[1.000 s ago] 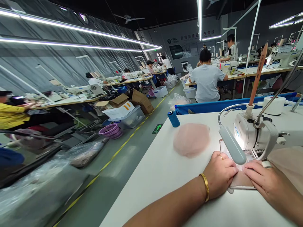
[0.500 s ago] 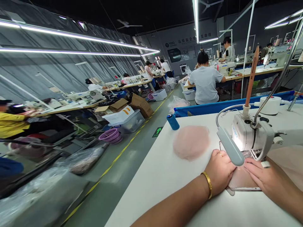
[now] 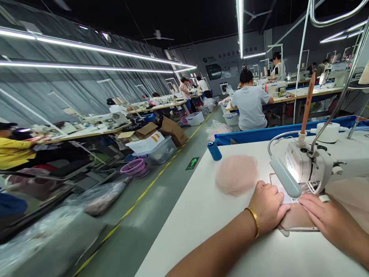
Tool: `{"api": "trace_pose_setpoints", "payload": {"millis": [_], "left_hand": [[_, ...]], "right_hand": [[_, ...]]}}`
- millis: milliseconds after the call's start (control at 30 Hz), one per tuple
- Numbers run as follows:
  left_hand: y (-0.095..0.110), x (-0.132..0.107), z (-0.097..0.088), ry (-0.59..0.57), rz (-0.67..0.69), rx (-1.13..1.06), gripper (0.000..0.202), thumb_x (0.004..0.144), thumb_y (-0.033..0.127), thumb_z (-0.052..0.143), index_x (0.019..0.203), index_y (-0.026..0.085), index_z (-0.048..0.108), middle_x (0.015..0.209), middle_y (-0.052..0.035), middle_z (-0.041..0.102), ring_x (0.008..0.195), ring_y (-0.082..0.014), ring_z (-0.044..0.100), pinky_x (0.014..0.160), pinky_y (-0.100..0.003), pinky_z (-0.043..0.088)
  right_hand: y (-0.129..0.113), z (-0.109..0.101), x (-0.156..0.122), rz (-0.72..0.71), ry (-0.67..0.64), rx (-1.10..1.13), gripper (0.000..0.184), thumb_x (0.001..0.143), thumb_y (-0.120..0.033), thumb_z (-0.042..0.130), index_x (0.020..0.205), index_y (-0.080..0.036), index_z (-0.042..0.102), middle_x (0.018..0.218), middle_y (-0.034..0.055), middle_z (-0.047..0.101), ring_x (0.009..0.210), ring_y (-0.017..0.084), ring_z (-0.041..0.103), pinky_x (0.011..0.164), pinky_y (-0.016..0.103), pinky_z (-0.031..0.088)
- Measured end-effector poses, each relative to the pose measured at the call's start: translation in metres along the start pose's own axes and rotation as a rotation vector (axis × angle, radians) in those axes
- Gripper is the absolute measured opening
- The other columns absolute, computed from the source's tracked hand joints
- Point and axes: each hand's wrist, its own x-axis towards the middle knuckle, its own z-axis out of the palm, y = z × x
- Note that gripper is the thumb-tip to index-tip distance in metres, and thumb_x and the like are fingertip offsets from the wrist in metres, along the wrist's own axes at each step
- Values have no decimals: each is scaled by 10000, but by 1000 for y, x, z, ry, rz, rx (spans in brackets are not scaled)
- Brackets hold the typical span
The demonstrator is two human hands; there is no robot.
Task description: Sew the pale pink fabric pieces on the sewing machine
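Observation:
The sewing machine head [image 3: 302, 163] stands lit over the white table, with a grey lamp arm [image 3: 285, 177] in front of it. Below the needle area lies a smooth pinkish-brown plate [image 3: 298, 217]; I cannot tell whether thin cloth covers it. A small white label [image 3: 286, 196] with dark marks shows between my hands. My left hand [image 3: 267, 206] has its fingers curled and pressed at the label's left edge, the thumb reaching over the plate. Stretched out flat, the fingers of my right hand [image 3: 327, 213] rest beside the presser foot. The needle is hidden.
Sheer pink fabric [image 3: 236, 175] lies left of the machine, and more [image 3: 350, 196] lies at right. A blue thread spool [image 3: 214, 151] stands near the table's left edge. A blue cloth trough [image 3: 259, 134] runs behind. A co-worker [image 3: 250, 102] sits ahead.
The white label has come into view between my hands. My left hand has shifted slightly, its thumb now extended over the plate. The view has tilted a little.

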Motion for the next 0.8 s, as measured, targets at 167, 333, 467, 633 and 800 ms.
{"api": "trace_pose_setpoints", "payload": {"millis": [167, 333, 467, 633, 800], "left_hand": [[-12, 3, -18, 161, 3, -57, 291, 1017, 194, 472, 855, 185, 713, 829, -63, 713, 768, -218, 610, 801, -378, 449], [-27, 15, -22, -99, 76, -50, 314, 936, 76, 506, 1123, 196, 727, 1152, -79, 758, 1116, -231, 652, 1011, -346, 472], [-19, 6, -19, -255, -72, 42, 183, 916, 163, 622, 1065, 174, 728, 1115, -121, 764, 1056, -288, 696, 903, -371, 517], [-2, -16, -22, -319, -216, 96, 117, 884, 275, 710, 853, 163, 719, 804, -115, 718, 825, -286, 708, 774, -363, 510], [6, -9, -29, -274, -201, 88, 268, 925, 419, 700, 1005, 164, 712, 1040, -146, 697, 994, -313, 657, 851, -396, 522]], "right_hand": [[-25, -14, 14, -139, 49, 156, 366, 1025, -123, 496, 1342, -249, 630, 1251, 85, 755, 1126, 257, 704, 926, 395, 592], [-61, -8, 49, -18, -78, 248, 322, 1059, -221, 472, 1355, -249, 598, 1235, 106, 738, 1062, 272, 695, 847, 418, 600], [-74, 2, 63, 0, -155, 359, 212, 1048, -210, 468, 1159, -243, 646, 1049, 89, 726, 942, 255, 659, 794, 394, 565], [-46, -9, 41, -161, -306, 351, 310, 1002, -97, 475, 1066, -300, 701, 981, 27, 715, 904, 220, 617, 742, 339, 482], [-32, -29, 28, -100, -353, 439, 315, 1033, -98, 434, 1130, -274, 677, 1098, 53, 714, 1010, 235, 609, 843, 383, 502]]}}
